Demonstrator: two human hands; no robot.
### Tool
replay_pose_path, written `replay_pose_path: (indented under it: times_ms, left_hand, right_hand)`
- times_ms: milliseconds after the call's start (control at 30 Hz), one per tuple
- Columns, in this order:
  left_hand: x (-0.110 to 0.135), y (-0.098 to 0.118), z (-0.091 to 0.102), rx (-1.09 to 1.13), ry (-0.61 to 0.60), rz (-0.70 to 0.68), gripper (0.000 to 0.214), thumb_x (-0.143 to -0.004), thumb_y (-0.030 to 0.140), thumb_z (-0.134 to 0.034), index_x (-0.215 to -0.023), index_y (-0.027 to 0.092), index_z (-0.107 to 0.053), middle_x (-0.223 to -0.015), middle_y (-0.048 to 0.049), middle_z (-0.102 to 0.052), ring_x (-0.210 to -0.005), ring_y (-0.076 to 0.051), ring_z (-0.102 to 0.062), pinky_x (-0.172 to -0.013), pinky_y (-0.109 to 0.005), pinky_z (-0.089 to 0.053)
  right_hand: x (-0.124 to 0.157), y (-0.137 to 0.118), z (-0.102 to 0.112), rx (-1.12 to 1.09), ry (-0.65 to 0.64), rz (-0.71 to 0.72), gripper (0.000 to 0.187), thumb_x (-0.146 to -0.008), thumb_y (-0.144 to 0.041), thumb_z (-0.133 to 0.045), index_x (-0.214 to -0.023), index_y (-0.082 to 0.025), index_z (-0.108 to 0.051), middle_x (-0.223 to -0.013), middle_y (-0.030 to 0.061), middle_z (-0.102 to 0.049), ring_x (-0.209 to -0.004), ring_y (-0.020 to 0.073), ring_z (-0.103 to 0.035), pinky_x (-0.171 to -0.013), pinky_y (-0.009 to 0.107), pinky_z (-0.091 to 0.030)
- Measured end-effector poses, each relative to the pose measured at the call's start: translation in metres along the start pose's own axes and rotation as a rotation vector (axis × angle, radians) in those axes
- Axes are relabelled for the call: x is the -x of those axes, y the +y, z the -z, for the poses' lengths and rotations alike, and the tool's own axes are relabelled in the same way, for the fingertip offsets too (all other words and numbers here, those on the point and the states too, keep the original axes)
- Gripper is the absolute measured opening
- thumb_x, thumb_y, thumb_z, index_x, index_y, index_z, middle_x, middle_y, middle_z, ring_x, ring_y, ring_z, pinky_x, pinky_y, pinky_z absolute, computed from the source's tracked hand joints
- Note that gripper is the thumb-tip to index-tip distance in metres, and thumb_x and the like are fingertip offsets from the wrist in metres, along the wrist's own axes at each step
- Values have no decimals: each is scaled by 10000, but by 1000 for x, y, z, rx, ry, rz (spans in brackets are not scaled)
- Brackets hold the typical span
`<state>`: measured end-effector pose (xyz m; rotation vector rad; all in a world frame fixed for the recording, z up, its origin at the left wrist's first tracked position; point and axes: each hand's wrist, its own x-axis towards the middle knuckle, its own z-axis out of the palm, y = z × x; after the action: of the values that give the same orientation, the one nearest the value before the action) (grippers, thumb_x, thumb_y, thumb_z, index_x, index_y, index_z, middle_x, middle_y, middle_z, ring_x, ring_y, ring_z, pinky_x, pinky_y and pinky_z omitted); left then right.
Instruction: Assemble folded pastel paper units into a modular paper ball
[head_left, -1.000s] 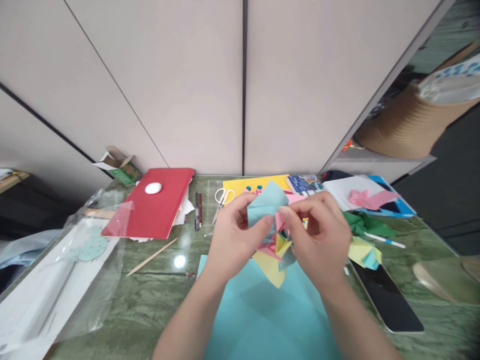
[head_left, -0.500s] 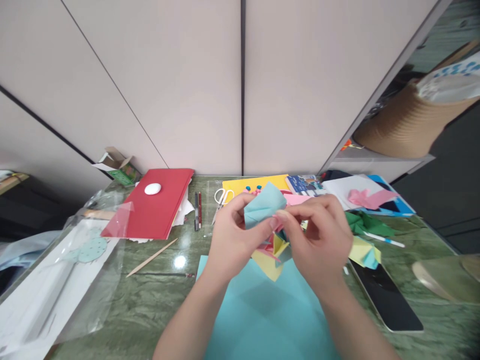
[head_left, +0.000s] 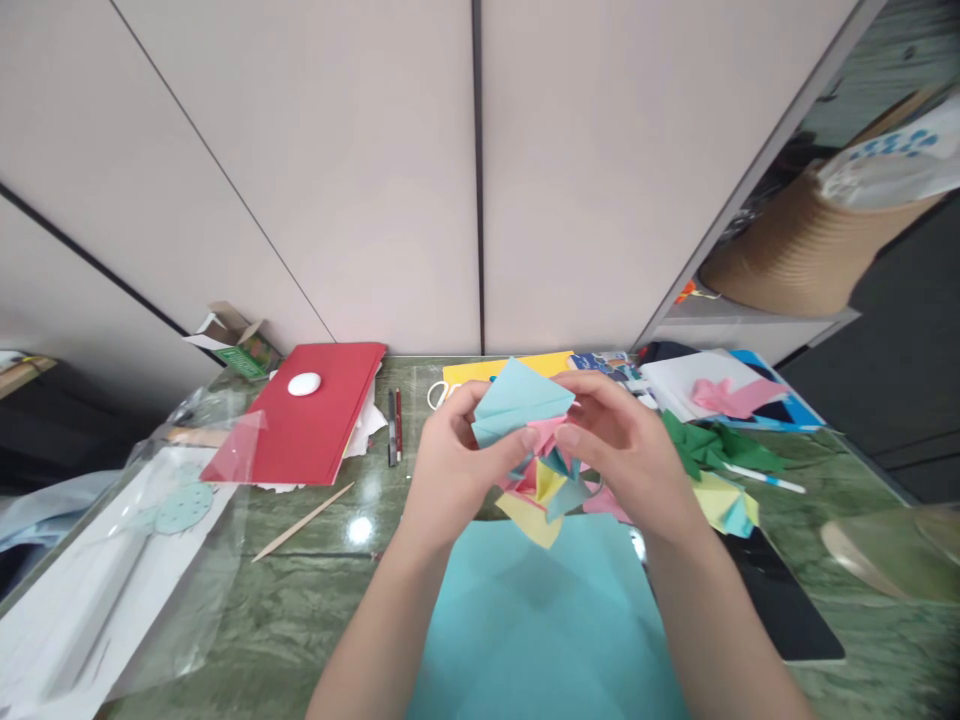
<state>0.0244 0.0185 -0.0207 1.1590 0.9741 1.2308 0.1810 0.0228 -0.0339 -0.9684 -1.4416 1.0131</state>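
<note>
Between my two hands is a folded paper piece [head_left: 523, 395] in light blue, pink and yellow, held up above the table. My left hand [head_left: 469, 450] grips its left side, thumb on the front near the middle. On the other side my right hand [head_left: 626, 450] is closed on the piece, its thumb tip close to the left thumb on the pink part. A light blue flap stands up at the top, and a yellow flap hangs below. Under the hands lies a large turquoise sheet [head_left: 540, 620]. The fingers behind the paper are partly hidden.
To the left lie a red folder [head_left: 315, 420] with a white oval object [head_left: 304, 384], two pencils [head_left: 395, 425], a pointed wooden stick [head_left: 304, 521] and a plastic sleeve [head_left: 180, 590]. On the right are a phone [head_left: 787, 600], green paper [head_left: 720, 445] and a white marker [head_left: 765, 478].
My right hand has shifted from pinching at the paper's middle to holding its right side. The piece has turned slightly, showing more pink. The view has moved a little.
</note>
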Motion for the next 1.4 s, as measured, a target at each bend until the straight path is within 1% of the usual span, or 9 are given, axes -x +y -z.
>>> replay_pose_path:
  times_ms: [67, 167, 333, 500, 667, 867, 1100, 1233, 1400]
  left_hand:
    - [-1, 1, 1, 23, -24, 18, 233, -658, 253, -723, -839, 192, -590, -715, 22, -561, -616, -102, -539, -500, -195, -449]
    - [-4, 0, 1, 47, -40, 65, 265, -649, 264, -723, -869, 198, -593, -734, 15, -584, -624, -113, -558, -490, -198, -453]
    - [-6, -4, -2, 31, -39, 82, 285, -667, 291, -706, -914, 189, -605, -761, -1, -601, -632, -119, -562, -506, -205, -454]
    - [-7, -5, -1, -77, -59, 14, 278, -699, 262, -683, -956, 176, -620, -862, -35, -634, -731, -139, -577, -656, -249, -473]
    - [-7, -4, 1, -107, -82, 35, 270, -697, 276, -683, -935, 163, -626, -845, -48, -647, -733, -164, -590, -637, -267, -468]
    - [-9, -9, 2, -76, 3, -1, 246, -653, 289, -726, -832, 160, -615, -773, -24, -633, -675, -143, -570, -603, -256, -459]
    - [-9, -8, 1, -84, -76, -11, 191, -708, 301, -681, -803, 169, -580, -745, 11, -556, -672, -112, -528, -583, -226, -454]
    - [-7, -5, -1, -128, -84, -13, 199, -698, 297, -689, -785, 165, -567, -766, 5, -558, -710, -119, -534, -629, -237, -469]
    - [-5, -3, -2, -175, -50, -30, 202, -687, 275, -700, -787, 185, -550, -711, 27, -545, -647, -103, -525, -539, -203, -462]
  right_hand:
    - [0, 0, 1, -41, -12, -11, 237, -751, -306, -657, -978, -255, -613, -978, 31, -599, -807, 155, -605, -671, 307, -533]
    - [-1, 1, 1, 16, 41, 37, 168, -733, -271, -676, -896, -243, -645, -1068, 46, -593, -952, 181, -591, -773, 341, -526]
    - [-2, 2, 2, 87, 73, 62, 108, -742, -255, -665, -848, -239, -650, -1085, 56, -596, -1040, 205, -562, -765, 351, -532]
    - [-1, 1, 4, 86, 48, 75, 116, -741, -223, -668, -851, -261, -660, -1086, 38, -598, -999, 197, -585, -772, 366, -533]
    - [0, 0, 2, 130, 12, 69, 175, -770, -210, -633, -926, -278, -671, -1131, 47, -596, -1056, 212, -562, -776, 368, -531]
    - [2, -2, -1, 307, 216, 156, 136, -723, -200, -663, -849, -249, -659, -959, 29, -627, -920, 188, -587, -784, 364, -485]
    - [5, -9, -1, 431, 103, 148, 15, -765, -250, -631, -761, -239, -641, -793, -5, -658, -826, 169, -585, -741, 326, -453]
    - [4, -10, 0, 501, 63, 195, 90, -771, -254, -626, -695, -222, -589, -725, -10, -621, -763, 165, -562, -711, 320, -436]
    - [4, -9, 3, 462, 48, 274, 103, -787, -210, -608, -689, -216, -578, -704, -8, -602, -748, 160, -536, -719, 325, -423]
